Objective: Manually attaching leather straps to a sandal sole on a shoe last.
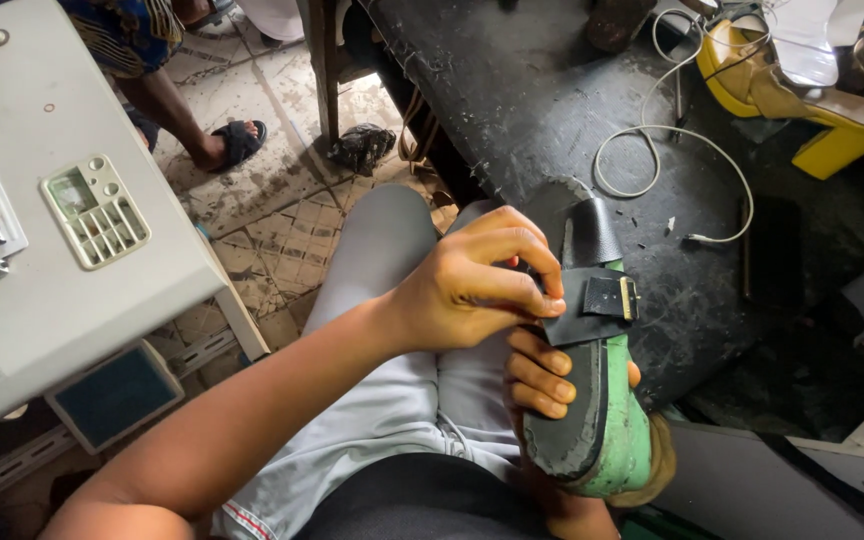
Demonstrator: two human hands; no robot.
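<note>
Over my lap I hold a sandal (592, 420) with a black insole and a green sole, toe end pointing away from me. My right hand (542, 378) grips it from underneath, fingers curled over the left edge of the sole. My left hand (472, 285) reaches across from the left and pinches the end of a black strap (592, 305) that lies across the sandal. The strap carries a small gold buckle (628, 297). My grey trousers (392, 400) are below.
A grey sewing-machine table (62, 270) stands at the left. A black, worn workbench (552, 100) at the right holds a white cable (652, 130) and a yellow high-heeled shoe (812, 110). Another person's foot in a black sandal (232, 143) rests on the tiled floor.
</note>
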